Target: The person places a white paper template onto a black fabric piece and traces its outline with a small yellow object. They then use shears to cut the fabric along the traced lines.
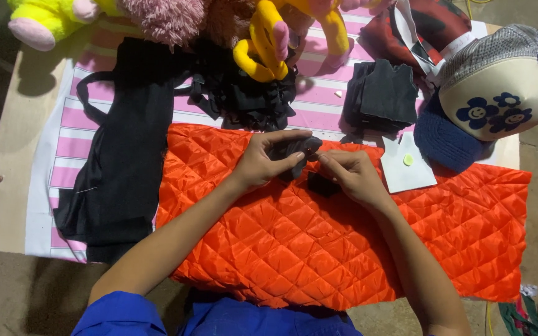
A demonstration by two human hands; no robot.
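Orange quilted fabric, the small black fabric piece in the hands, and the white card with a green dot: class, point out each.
orange quilted fabric [319,249], head view, bare middle.
small black fabric piece [291,151], head view, part between the fingers.
white card [406,174], head view, lower middle.

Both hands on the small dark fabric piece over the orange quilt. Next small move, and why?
Probably draw the right hand slightly away while the left hand keeps its pinch. Both hands meet on the small dark fabric piece above the orange quilted cloth, right fingertips at its edge, as if hand-stitching; no needle or thread is discernible.
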